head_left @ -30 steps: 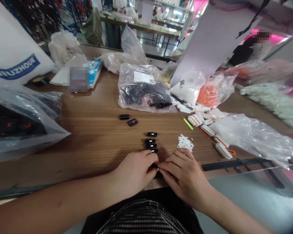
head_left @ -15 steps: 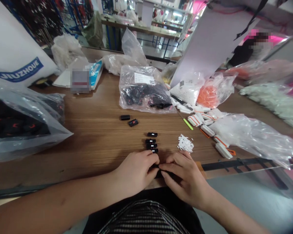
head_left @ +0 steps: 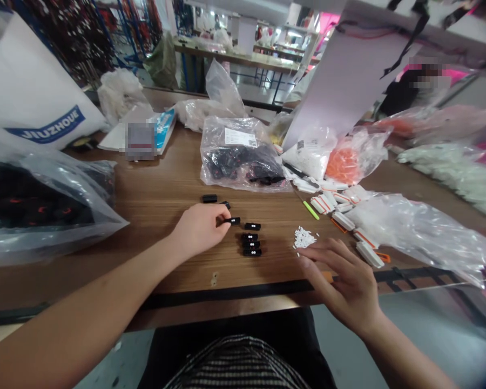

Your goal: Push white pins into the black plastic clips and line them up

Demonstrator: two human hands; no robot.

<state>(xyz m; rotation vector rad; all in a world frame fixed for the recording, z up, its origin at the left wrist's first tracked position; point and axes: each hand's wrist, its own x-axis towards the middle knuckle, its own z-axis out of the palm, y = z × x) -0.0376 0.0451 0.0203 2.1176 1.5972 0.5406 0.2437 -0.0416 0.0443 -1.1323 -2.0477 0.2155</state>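
Observation:
My left hand pinches one end of a small black plastic piece that has two white dots on its face. To its right lie several similar black pieces with white dots in a short column. Just behind the left hand, two black pieces without visible white dots rest on the wood, one a plain black block and the other partly covered by the fingers. My right hand is at the near edge of a pile of tiny white pegs, its thumb and fingers stretched out and slightly apart.
A clear bag of black parts stands at the back, another bag of black parts at the left. White and orange parts, a lime-green-handled tool and clear plastic bags spread to the right. A person is at far right.
Both hands were together at the table's front edge over a black piece. The left hand has moved forward and left with a black piece; the right hand has shifted right to the white pegs.

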